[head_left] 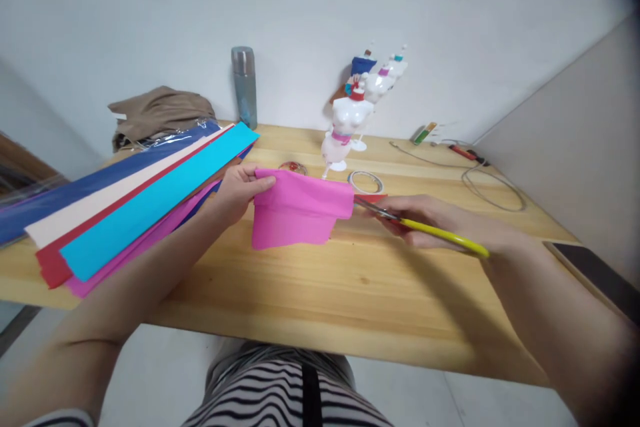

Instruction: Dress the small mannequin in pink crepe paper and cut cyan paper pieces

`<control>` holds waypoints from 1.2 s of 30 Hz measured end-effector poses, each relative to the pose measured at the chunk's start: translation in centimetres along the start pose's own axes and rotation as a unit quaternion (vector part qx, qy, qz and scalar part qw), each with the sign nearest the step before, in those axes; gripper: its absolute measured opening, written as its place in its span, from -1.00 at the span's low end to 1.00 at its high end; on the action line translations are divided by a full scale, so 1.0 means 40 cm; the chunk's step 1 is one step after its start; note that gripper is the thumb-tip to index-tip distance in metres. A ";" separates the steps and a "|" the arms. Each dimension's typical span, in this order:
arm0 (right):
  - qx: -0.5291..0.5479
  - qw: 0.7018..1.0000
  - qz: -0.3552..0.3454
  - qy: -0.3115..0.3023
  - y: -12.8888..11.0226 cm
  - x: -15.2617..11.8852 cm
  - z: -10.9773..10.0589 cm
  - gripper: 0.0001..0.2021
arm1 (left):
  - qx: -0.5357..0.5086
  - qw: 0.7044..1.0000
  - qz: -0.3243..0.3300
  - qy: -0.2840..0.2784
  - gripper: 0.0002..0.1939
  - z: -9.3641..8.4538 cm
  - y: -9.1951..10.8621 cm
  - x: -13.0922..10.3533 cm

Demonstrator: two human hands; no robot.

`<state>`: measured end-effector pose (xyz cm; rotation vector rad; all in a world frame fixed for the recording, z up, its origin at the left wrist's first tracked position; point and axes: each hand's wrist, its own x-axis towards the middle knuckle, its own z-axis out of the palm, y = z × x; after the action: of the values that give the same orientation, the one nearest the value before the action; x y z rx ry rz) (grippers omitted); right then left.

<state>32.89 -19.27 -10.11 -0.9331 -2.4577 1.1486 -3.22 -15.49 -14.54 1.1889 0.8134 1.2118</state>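
Note:
A folded piece of pink crepe paper (300, 210) hangs over the middle of the table. My left hand (243, 190) pinches its upper left corner between thumb and fingers. On the other side, my right hand (425, 217) is closed around scissors with a yellow handle (445, 235). The metal blades reach the paper's right edge; whether they are open or shut on it I cannot tell. Just behind the paper stand small white mannequin torsos (353, 113) on round bases, dressed with coloured paper bands. A roll of tape (365, 181) lies between them and my right hand.
Long strips of coloured crepe paper (160, 203) lie across the left of the wooden table (325, 307). Behind them are a brown cloth bag (163, 110) and a grey bottle (245, 90). A thin cable (480, 190) loops at the back right; a dark flat object (595, 273) lies at the right edge.

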 end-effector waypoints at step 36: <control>-0.497 0.791 -0.048 0.353 0.067 -0.033 0.035 -0.58 | -0.002 0.992 -0.112 -0.056 -0.75 0.047 0.052 0.034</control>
<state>34.40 -19.66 -13.02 -1.1377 -2.2589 -0.6165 -1.69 -14.73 -11.94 1.1209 0.8347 0.9545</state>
